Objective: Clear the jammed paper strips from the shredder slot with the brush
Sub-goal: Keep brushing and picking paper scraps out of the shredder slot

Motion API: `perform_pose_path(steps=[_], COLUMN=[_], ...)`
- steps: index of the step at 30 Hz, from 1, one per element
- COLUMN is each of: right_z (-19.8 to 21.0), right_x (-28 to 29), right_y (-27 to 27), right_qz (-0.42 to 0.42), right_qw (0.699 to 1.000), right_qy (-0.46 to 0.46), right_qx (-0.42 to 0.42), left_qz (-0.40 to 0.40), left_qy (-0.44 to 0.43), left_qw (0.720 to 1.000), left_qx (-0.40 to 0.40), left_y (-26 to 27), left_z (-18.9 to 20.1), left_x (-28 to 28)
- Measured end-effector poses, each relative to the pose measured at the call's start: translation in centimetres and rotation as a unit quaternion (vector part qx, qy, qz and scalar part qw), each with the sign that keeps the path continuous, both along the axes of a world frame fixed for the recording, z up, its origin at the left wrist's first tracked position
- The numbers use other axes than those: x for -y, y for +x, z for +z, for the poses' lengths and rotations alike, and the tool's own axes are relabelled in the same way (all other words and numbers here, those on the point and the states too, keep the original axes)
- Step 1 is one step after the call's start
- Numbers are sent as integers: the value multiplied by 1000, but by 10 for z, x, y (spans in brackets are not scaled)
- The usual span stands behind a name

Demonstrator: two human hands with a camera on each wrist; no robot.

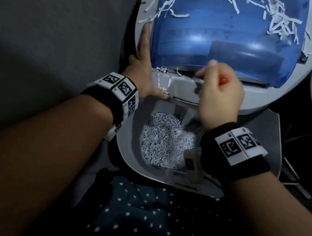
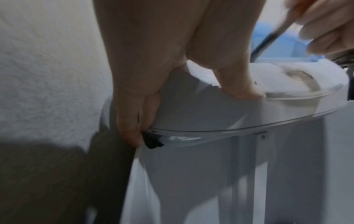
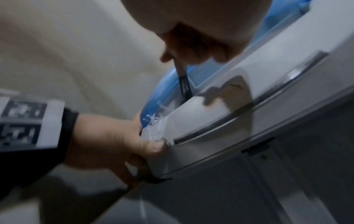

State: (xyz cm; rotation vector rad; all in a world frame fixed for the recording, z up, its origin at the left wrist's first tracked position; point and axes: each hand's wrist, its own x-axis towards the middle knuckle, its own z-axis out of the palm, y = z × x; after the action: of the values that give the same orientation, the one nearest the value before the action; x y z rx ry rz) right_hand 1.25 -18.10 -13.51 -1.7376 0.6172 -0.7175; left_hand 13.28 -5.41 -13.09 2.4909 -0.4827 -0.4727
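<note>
The shredder head (image 1: 290, 89) is white with a blue translucent cover (image 1: 229, 40) and lies tilted above its bin. My left hand (image 1: 145, 69) grips its left corner: fingers run along the side, and the thumb presses on the front rim (image 2: 249, 125). My right hand (image 1: 209, 72) grips a brush with a red handle (image 1: 223, 80). Its dark bristles (image 1: 198, 84) are at the slot between the blue cover and the white front. White paper strips (image 1: 162, 70) bunch at the slot's left end, beside my left thumb (image 3: 155, 145). In the right wrist view the brush (image 3: 184, 81) points down into the slot.
The open grey bin (image 1: 127, 152) below holds a heap of shredded paper (image 1: 164, 140). Loose strips (image 1: 281, 25) cling to the top of the blue cover. A grey wall (image 1: 56, 38) stands to the left, and dotted dark cloth (image 1: 145, 217) lies near me.
</note>
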Motion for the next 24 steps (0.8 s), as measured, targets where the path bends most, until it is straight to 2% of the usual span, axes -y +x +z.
perform_pose_path(steps=[2,4,6,8,10,12,14,17,19,20,22,24], right_z=[-6,-5,4,11,18,21,20,18,22,26,32,31], right_x=[-12,-18,-14,-5,-6,-15,-20,-13,-4,-2,-7,-16], right_y=[1,0,-4,-7,-6,-1,1,-5,-9,-10,-7,-1], right_qz=[107,170,133,53,50,111,148,90,27,12,32,97], right_qw=[991,984,990,995,989,982,969,963,973,980,986,982], right_qy=[-35,3,44,4,-61,-132,-195,-232,-217,-196,-159,-156], right_qx=[-69,-48,10,87,122,74,-32,-100,-77,-36,45,44], left_qz=[2,1,1,3,6,16,20,6,4,6,10,13], left_qy=[0,1,4,7,4,-13,-22,-2,-2,-3,-3,-12], left_qw=[1000,1000,1000,1000,1000,1000,1000,1000,1000,1000,1000,1000], left_qx=[-6,-2,3,-4,-9,-9,-10,-9,-14,-17,-22,-22], left_y=[1,1,2,0,1,2,3,2,0,0,0,1], left_z=[-1,-2,-2,0,-2,-4,-6,-2,1,1,2,1], left_x=[0,0,0,0,0,0,0,1,1,0,0,0])
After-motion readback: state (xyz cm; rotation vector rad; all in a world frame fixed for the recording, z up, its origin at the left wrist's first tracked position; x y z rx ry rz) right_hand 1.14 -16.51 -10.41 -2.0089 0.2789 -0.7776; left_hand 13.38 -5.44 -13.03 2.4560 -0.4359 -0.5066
